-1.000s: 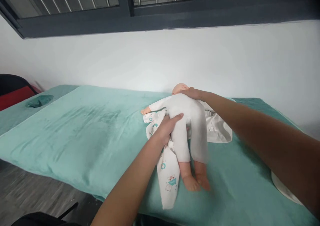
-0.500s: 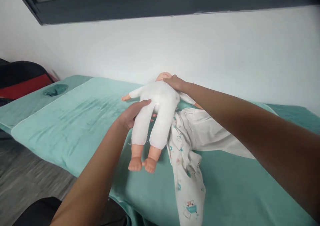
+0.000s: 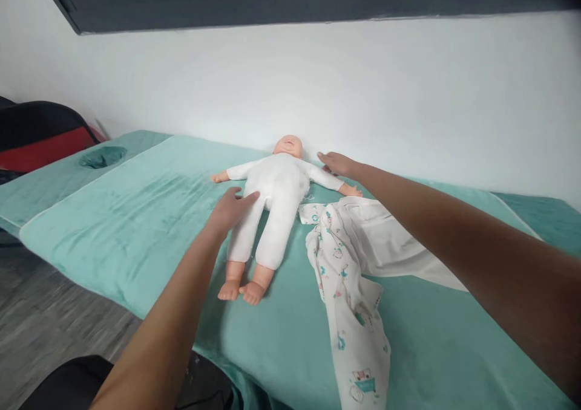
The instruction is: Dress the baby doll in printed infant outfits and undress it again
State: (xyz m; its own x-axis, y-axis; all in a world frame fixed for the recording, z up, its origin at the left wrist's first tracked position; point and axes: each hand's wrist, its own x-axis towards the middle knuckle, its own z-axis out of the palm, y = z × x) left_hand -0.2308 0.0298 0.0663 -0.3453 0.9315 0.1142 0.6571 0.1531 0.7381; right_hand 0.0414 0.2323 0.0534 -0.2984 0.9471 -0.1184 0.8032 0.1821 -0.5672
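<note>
One doll in a white suit lies on its back on the green bed, its long axis running slantwise, head just past 12 o'clock and feet toward 7. Its arms spread wide, one small hand toward 9 o'clock, the other toward 4.

The left hand is at the doll's hip, at 8 o'clock from its belly, loosely open with the thumb over the thigh; I cannot tell whether thumb or fingers touch the suit. The right hand, at 2 o'clock from the doll's chest, stands apart from its head and shoulder, half open, with nothing visible in its grasp.

At 4 o'clock, just beside the doll, lie the printed clothes, one leg stretching toward 6, and a white cloth that runs on under the right forearm. The doll's head is near the bed's far edge, close to the white wall; its feet stop short of the near edge. The widest stretch of bare bed opens toward 9 o'clock, reaching a round hole and, beyond, something black and red. Grey floor shows at 8 o'clock, a dark window frame at 12.
</note>
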